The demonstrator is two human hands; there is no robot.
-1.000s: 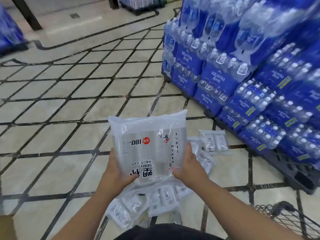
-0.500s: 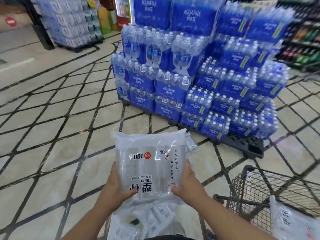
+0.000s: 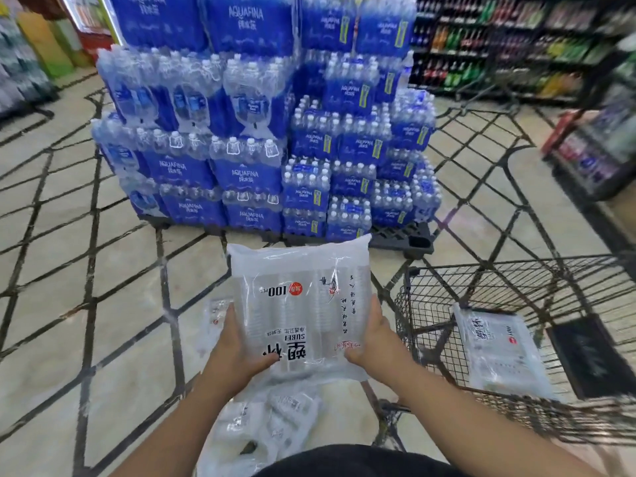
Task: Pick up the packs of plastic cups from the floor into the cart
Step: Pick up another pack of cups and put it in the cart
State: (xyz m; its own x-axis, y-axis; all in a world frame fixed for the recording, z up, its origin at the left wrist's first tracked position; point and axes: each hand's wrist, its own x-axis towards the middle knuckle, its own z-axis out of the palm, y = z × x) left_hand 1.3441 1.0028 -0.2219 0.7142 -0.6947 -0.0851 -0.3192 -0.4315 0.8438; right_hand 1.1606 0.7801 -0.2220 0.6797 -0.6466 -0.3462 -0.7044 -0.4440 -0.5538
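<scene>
I hold a clear pack of plastic cups (image 3: 303, 304) with black print in front of me, above the floor. My left hand (image 3: 237, 349) grips its left lower edge and my right hand (image 3: 375, 342) grips its right lower edge. A wire shopping cart (image 3: 430, 304) stands just to the right of the pack. Another pack of cups (image 3: 499, 352) lies flat inside the cart. More packs of cups (image 3: 272, 421) lie on the floor below my hands, partly hidden by my arms.
A tall stack of blue bottled-water cases (image 3: 261, 139) on a dark pallet (image 3: 406, 239) stands straight ahead. Drink shelves (image 3: 516, 39) line the back right, and a display stand (image 3: 592, 153) sits at the right. Tiled floor (image 3: 86, 304) stretches to the left.
The view has swung to the right, bringing the cart and the pack inside it into fuller view. The held pack stays between both hands, now closer to the cart's left side.
</scene>
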